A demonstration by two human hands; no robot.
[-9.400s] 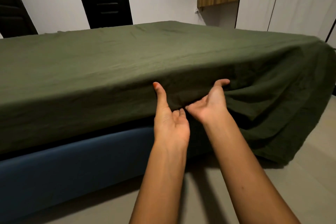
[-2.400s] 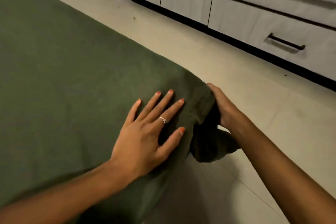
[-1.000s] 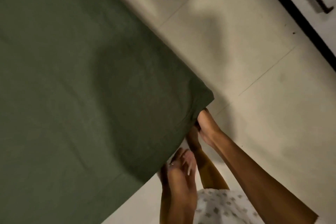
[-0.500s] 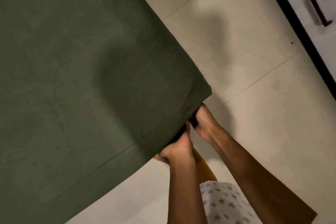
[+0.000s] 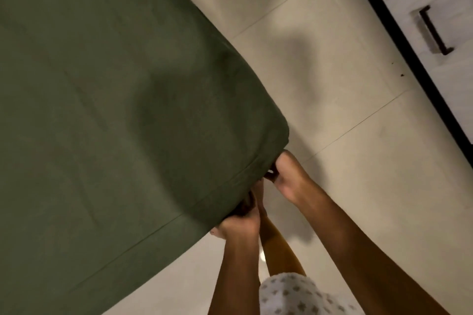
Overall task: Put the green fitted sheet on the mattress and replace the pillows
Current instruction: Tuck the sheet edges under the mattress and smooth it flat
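We have the sheet (image 5: 115, 110) spread smooth over the mattress top, and at its near corner our left hand (image 5: 240, 222) and right hand (image 5: 289, 176) both curl round the hem, drawing it down under that corner. By our judgement this corner is nearly fitted. No pillows are in view beside the corner, so replacing them remains.
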